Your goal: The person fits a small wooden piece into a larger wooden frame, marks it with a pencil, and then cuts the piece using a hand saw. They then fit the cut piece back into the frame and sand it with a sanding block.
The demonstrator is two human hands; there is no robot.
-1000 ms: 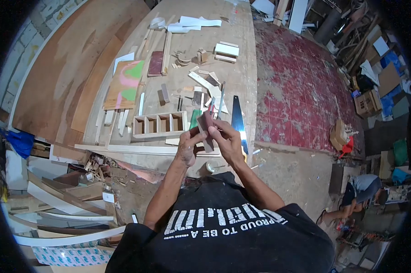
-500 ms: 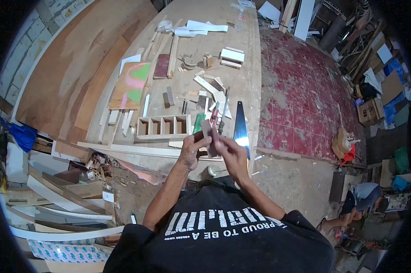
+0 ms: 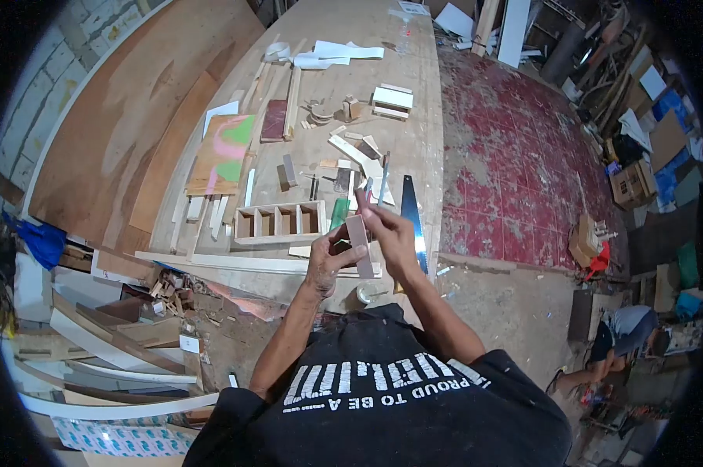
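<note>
My left hand (image 3: 325,263) grips a flat brownish-pink block (image 3: 358,237) between thumb and fingers, tilted upright over the table's near edge. Just right of it, my right hand (image 3: 392,237) has its fingers closed at the block's upper end, around a thin reddish strip (image 3: 361,200). To the left lies a wooden box with four compartments (image 3: 280,221). A green object (image 3: 339,212) sits behind my left hand, and a handsaw (image 3: 411,218) lies to the right of my right hand.
The wooden table (image 3: 351,82) holds wood scraps, a painted board (image 3: 221,156), white strips (image 3: 340,52) and a small white-topped piece (image 3: 392,98). A jar (image 3: 364,293) is at the near edge. Another person (image 3: 620,338) bends down at the lower right.
The block has turned so its broad face shows. My right hand has moved up slightly toward its upper end. The whole view has shifted a little.
</note>
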